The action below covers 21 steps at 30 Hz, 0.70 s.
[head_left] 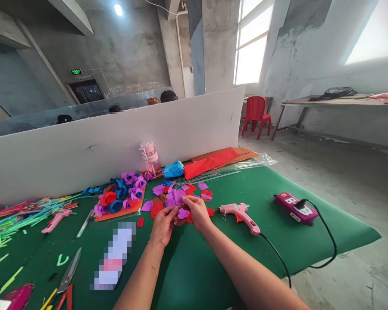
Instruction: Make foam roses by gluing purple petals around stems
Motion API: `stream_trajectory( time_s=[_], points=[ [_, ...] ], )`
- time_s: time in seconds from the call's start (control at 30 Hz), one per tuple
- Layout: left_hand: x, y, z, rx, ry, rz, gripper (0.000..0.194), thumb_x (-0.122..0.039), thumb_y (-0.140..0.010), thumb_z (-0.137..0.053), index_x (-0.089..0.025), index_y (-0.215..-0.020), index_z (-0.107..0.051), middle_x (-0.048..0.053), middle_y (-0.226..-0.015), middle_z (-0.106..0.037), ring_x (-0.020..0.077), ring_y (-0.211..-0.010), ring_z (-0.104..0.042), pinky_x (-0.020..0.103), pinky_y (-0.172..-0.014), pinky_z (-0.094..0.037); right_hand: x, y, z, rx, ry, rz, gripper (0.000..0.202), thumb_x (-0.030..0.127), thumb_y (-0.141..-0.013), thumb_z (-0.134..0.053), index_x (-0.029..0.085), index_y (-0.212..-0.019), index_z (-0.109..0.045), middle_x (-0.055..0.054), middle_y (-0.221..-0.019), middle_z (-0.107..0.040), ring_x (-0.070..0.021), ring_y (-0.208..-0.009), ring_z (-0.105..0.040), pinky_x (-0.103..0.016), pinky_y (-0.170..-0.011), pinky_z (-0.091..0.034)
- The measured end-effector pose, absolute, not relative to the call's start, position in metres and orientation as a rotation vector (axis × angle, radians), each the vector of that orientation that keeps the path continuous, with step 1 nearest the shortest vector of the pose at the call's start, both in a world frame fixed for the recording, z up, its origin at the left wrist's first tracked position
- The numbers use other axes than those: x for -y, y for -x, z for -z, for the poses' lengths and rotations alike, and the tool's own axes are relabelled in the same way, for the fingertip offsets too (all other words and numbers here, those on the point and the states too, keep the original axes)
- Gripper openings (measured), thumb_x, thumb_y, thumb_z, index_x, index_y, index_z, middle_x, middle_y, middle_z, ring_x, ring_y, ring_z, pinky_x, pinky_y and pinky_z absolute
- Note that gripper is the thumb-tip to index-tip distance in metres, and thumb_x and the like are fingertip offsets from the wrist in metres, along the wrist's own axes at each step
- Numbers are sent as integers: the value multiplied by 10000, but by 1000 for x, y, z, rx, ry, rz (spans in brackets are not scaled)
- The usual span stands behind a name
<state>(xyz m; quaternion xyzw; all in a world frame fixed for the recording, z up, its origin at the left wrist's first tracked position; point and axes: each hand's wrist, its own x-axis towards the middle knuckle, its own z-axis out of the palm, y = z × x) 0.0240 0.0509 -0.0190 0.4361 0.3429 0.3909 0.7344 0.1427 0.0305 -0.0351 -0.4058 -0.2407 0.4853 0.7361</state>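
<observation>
My left hand (164, 221) and my right hand (198, 212) are close together over the green table, fingers pinched. Just beyond the fingertips are purple paper petals (174, 197). My right fingertips meet the edge of one of them. What my left fingers pinch is hidden. Loose red petals (157, 209) and more purple ones lie scattered around both hands. A pink glue gun (241, 215) rests right of my right hand. Finished-looking purple, blue and red paper flowers (118, 196) are piled on an orange sheet to the left.
Scissors (70, 271), a second pink tool (56, 220) and bundles of coloured strips (16, 215) lie left. A magenta power box (295, 208) with a black cord sits right. A pink bottle (149, 157), blue packet (173, 169) and red paper (213, 162) line the white partition (194, 125).
</observation>
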Motion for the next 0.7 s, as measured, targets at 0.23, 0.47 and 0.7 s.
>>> stream_trajectory(
  time_s=[0.23,0.47,0.7],
  points=[
    [-50,-24,19,-756,-958,-840,285,-283,-554,-797,-105,-760,-714,-10,-606,-561,32,-489,-420,163,-439,-341,-31,-143,34,542,862,-1077,246,393,-602,-698,153,-597,-645,22,-520,-564,-96,-490,-465,-237,-523,-360],
    [-48,-27,15,-750,-957,-843,292,-283,-549,-799,-102,-762,-714,-15,-597,-547,36,-493,-423,164,-440,-334,-30,-141,34,596,891,-1071,270,414,-619,-680,160,-563,-608,36,-483,-505,-88,-476,-431,-227,-502,-329],
    [-47,-27,14,-754,-962,-851,289,-281,-542,-801,-103,-751,-712,-10,-601,-552,40,-493,-421,171,-437,-324,-27,-139,27,609,890,-1054,285,416,-629,-678,161,-553,-579,43,-484,-479,-84,-481,-417,-224,-518,-339]
  ],
)
